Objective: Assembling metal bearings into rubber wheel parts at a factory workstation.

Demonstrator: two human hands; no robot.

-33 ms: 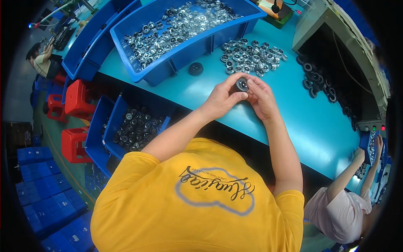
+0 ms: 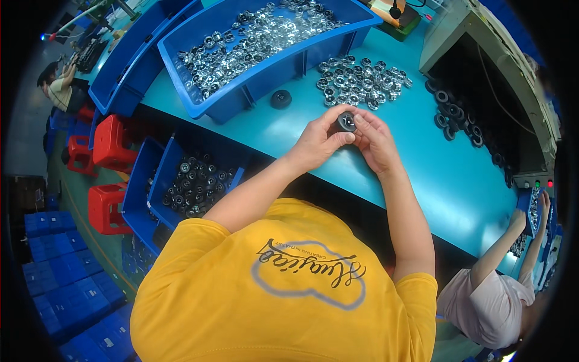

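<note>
Black round part [image 2: 346, 121] sits pinched between both hands, left hand [image 2: 318, 143] and right hand [image 2: 375, 140] closed together on it above the table [image 2: 422, 175]. Just beyond lies a pile of silver rings [image 2: 362, 81]; a blue bin [image 2: 259, 42] stands behind.

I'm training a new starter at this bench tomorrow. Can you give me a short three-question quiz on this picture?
1. True or false: both the left hand and the right hand grip the small dark round part.
2. What lies loose on the teal table just beyond the hands? A) a pile of shiny metal rings B) a stack of paper C) a red stool
3. Fill in: the big bin on the table is coloured ____.

Key: 1 true; 2 A; 3 blue.
</note>
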